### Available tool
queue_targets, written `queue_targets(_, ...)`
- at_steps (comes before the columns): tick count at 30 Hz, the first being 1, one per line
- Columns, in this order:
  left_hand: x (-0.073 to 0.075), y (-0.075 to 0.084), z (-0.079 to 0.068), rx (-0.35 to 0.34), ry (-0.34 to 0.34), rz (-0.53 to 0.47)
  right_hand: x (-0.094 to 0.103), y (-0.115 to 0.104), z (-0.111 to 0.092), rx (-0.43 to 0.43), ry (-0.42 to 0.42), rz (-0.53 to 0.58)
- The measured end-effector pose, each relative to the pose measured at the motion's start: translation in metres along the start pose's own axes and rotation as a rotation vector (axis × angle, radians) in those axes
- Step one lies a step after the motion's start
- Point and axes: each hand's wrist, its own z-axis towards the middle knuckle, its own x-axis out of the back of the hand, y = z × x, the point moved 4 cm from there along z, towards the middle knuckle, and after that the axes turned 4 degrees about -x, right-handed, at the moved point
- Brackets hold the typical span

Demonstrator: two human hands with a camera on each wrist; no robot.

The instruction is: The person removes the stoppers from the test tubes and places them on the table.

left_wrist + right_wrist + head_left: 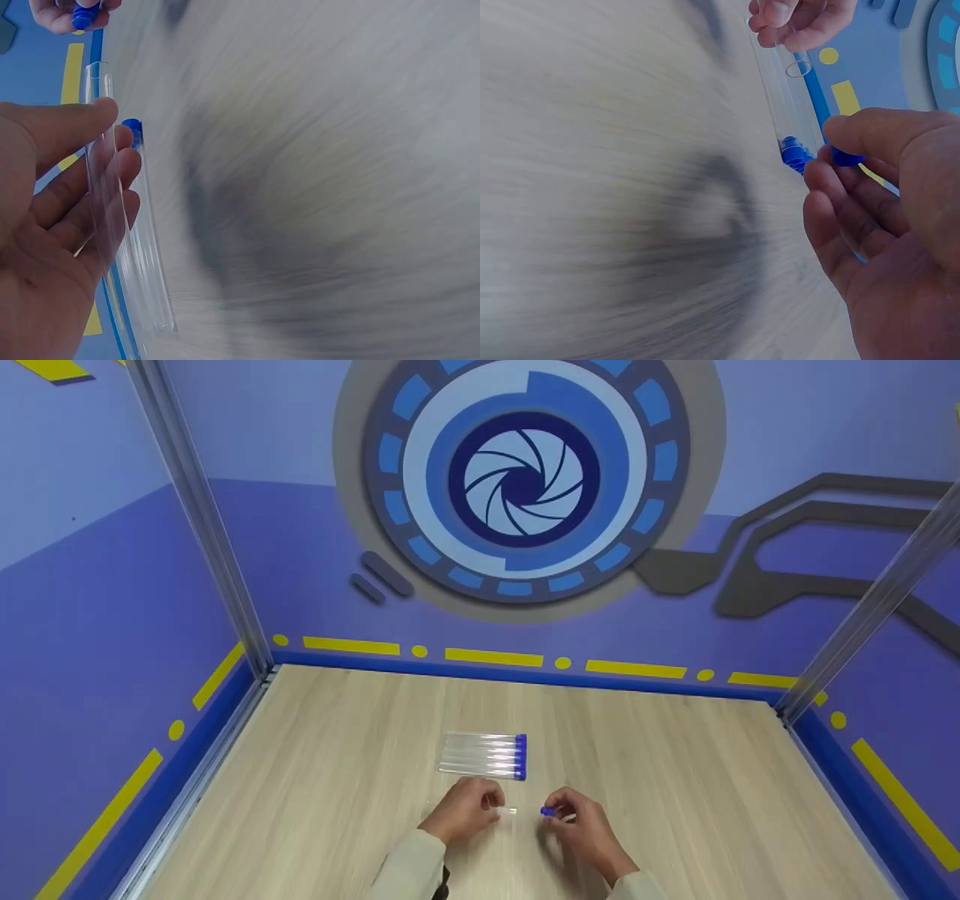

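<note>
Pinching in the left hand, between thumb and fingers, a slim, clear, smooth-walled cylindrical tube, its round mouth uncapped and facing the right hand. Pinching in the latter, between thumb and fingertips, a small blue stepped cap, apart from that mouth. Showing just beyond both hands a flat, side-by-side row of clear, straight, blue-capped tubes, lying on a pale, streaky wood-grain tabletop.
</note>
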Motion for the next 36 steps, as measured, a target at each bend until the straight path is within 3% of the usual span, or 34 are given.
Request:
queue_targets(10, -0.012, -0.005, 0.008, -0.029, 0.111, 0.155, -0.002, 0.007, 0.018, -0.120, 0.018, -0.075)
queue_targets(18, -0.020, -0.003, 0.016, -0.103, 0.203, 0.254, -0.007, 0.012, 0.029, -0.098, 0.015, -0.092)
queue_targets(24, -0.025, -0.004, 0.020, -0.110, 0.247, 0.329, -0.012, 0.015, 0.032, -0.080, 0.025, -0.116)
queue_targets(31, -0.028, -0.005, 0.020, -0.119, 0.281, 0.327, -0.014, 0.011, 0.033, -0.011, 0.059, -0.166)
queue_targets(36, -0.031, -0.007, 0.021, -0.084, 0.248, 0.296, -0.015, 0.012, 0.035, -0.064, 0.074, -0.191)
